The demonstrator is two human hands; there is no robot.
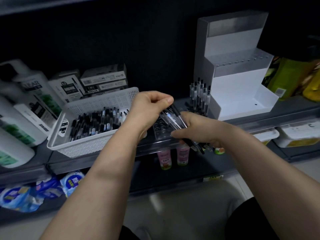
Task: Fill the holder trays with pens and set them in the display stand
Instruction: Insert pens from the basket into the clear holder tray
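My right hand [199, 129] grips a bundle of clear pens with black caps [174, 119] above the shelf edge. My left hand [150, 105] pinches the top end of one pen in that bundle. Under both hands lies a clear holder tray [160, 126] with round holes, showing no pens. Further back, a second holder tray [199, 94] has several pens standing upright in it. The white stepped display stand [242, 84] is at the right on the same shelf, and I see no trays in it. A white perforated basket [97, 122] at the left holds many loose pens.
Pen boxes [103, 80] are stacked behind the basket. Large white bottles [20, 104] crowd the left end of the shelf, and yellow-green packs [292, 77] stand right of the stand. Pink bottles [173, 156] and blue packs [43, 191] sit on lower shelves.
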